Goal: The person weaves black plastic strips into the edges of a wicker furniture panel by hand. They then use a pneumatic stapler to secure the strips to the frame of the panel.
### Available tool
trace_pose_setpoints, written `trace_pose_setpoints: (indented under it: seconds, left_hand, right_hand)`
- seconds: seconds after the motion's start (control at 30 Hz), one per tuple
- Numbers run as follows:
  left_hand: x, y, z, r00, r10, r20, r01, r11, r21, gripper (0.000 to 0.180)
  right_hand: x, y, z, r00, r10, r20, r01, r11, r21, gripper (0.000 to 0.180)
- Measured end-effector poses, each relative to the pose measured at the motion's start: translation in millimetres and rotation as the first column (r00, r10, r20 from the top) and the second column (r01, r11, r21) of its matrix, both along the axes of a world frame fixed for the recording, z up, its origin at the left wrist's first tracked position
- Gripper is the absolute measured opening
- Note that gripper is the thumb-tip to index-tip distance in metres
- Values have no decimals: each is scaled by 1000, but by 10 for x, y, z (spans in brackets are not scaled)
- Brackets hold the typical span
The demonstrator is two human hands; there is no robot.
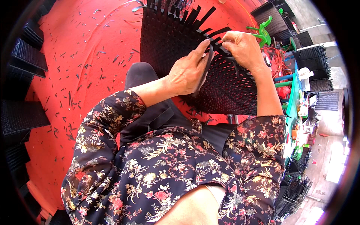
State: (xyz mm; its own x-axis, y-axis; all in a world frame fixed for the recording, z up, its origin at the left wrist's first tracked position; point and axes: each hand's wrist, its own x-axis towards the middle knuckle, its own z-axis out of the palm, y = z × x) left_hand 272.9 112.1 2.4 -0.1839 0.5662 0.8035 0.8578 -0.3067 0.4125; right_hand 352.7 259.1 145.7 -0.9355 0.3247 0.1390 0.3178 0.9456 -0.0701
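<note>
We had both hands up on the weave. Our left hand (pixel 186 73) pinched a loose black strip (pixel 206 65), thumb and forefinger pressed together on it near the upper end, and the strip hung down across the palm. Our right hand (pixel 243 48) sat just beside it, its grip curled tight on the strip ends (pixel 221 47) at the ragged edge of the panel, fingertips tucked into the weave. Both grips were closed on strips, neither spread.

The woven black panel (pixel 176 41) stood tilted in front of us, leaning against our lap, its finished part tight and even, its upper right edge fringed with free strip tails (pixel 198 17) fanning outward. Our dark trouser knee (pixel 139 75) poked out at the panel's lower left corner, and the floral sleeves (pixel 101 123) ran up to both wrists.

Further out, the red floor (pixel 75 56) was littered with short black offcuts (pixel 69 99). Stacked black woven pieces (pixel 28 56) lined the left edge. To the right lay a green plastic frame (pixel 264 30), a tangle of orange cord (pixel 275 56), and more woven furniture (pixel 313 60) beyond.
</note>
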Motion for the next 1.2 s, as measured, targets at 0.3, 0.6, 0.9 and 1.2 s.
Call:
trace_pose_setpoints:
  seconds: [0.3, 0.6, 0.9, 1.2]
  left_hand:
    - [0, 176, 99, 997, 75, -19, -77, 989, -123, 75]
    - [31, 267, 112, 994, 99, -48, -102, 993, -60, 47]
    - [101, 252, 133, 995, 93, -27, -96, 983, -154, 47]
    - [106, 25, 6, 996, 78, -48, -82, 992, -93, 50]
  right_hand:
    - [23, -15, -5, 999, 30, -14, -29, 999, 23, 21]
    - [-137, -462, 151, 902, 329, -281, -148, 845, 514, 48]
    - [-289, -304, -37, 974, 200, -102, -181, 968, 172, 15]
    - [-215, -244, -70, 964, 216, -153, -197, 972, 128, 11]
